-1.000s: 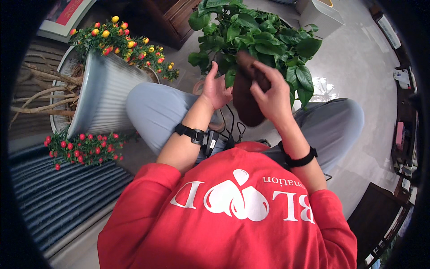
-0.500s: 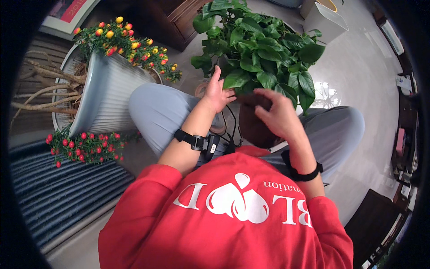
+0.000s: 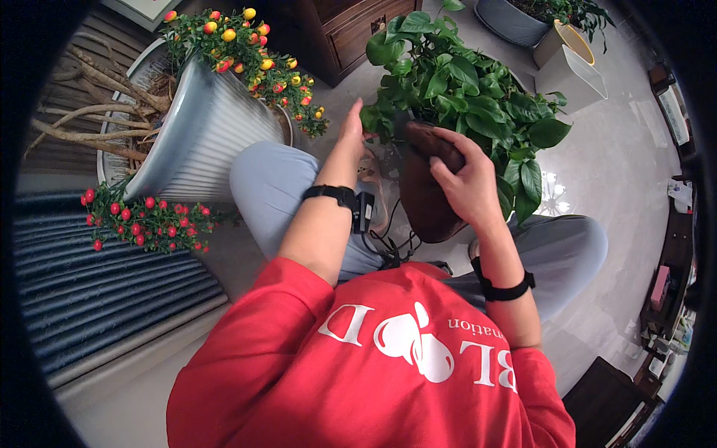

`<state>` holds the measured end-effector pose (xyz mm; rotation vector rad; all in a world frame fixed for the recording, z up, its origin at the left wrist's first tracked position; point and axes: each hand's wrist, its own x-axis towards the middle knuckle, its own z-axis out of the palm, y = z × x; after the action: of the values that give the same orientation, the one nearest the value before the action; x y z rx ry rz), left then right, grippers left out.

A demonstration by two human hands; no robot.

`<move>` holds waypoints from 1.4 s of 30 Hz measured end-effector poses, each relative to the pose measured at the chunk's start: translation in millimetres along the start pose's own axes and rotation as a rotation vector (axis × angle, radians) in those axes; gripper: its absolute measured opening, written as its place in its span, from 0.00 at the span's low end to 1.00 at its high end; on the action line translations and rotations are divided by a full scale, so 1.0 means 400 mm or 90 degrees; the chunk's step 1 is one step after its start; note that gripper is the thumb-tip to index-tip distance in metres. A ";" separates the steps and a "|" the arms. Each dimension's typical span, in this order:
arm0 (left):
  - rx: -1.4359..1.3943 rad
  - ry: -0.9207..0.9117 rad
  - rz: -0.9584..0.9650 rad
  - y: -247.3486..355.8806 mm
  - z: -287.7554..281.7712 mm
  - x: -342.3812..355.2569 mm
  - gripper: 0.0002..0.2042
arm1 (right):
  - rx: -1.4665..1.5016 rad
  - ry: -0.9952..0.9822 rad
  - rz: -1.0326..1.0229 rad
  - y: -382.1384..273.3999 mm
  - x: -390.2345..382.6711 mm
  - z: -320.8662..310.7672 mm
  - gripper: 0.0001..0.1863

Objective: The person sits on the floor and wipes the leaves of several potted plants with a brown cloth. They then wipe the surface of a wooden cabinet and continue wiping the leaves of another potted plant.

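Note:
A leafy green potted plant (image 3: 478,89) with broad glossy leaves stands in front of me, between my knees. Below its foliage shows a dark brown, rounded pot (image 3: 426,201). My right hand (image 3: 470,175) is closed on the upper edge of this pot, thumb on the near side and fingers over the top. At the left side of the foliage, my left hand (image 3: 354,125) is upright with its palm toward the leaves and thumb up. It is open, some fingers partly hidden by a leaf. Black straps circle both my forearms.
To the left stands a ribbed pale planter (image 3: 213,134) with bare stems and sprigs of red and yellow berries (image 3: 254,52). A dark wooden cabinet (image 3: 351,37) is behind. At back right are a white bin (image 3: 571,78) and another planter (image 3: 508,22). Black cables (image 3: 392,250) lie below.
My right hand has gone from hovering blurred over the pot to gripping its edge. My left hand has turned edge-on beside the leaves. The whole view has shifted slightly.

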<state>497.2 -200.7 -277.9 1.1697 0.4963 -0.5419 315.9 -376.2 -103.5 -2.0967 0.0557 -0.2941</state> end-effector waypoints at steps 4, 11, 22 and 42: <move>-0.164 -0.265 0.033 -0.027 0.002 -0.029 0.33 | -0.081 0.028 -0.147 0.004 0.083 0.097 0.23; -0.291 -0.199 -0.006 0.050 0.034 -0.157 0.36 | -0.354 -0.145 -0.050 0.045 0.238 0.286 0.25; -0.197 -0.181 -0.095 0.050 -0.018 -0.098 0.43 | -0.150 -0.202 -0.006 0.048 0.123 0.216 0.21; -0.101 0.121 0.066 0.027 -0.022 -0.077 0.41 | -0.174 -0.286 0.065 0.070 -0.073 0.135 0.22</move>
<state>479.4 -185.1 -253.7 1.0925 0.6271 -0.2975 302.4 -340.7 -159.3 -2.3751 -0.0677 0.2634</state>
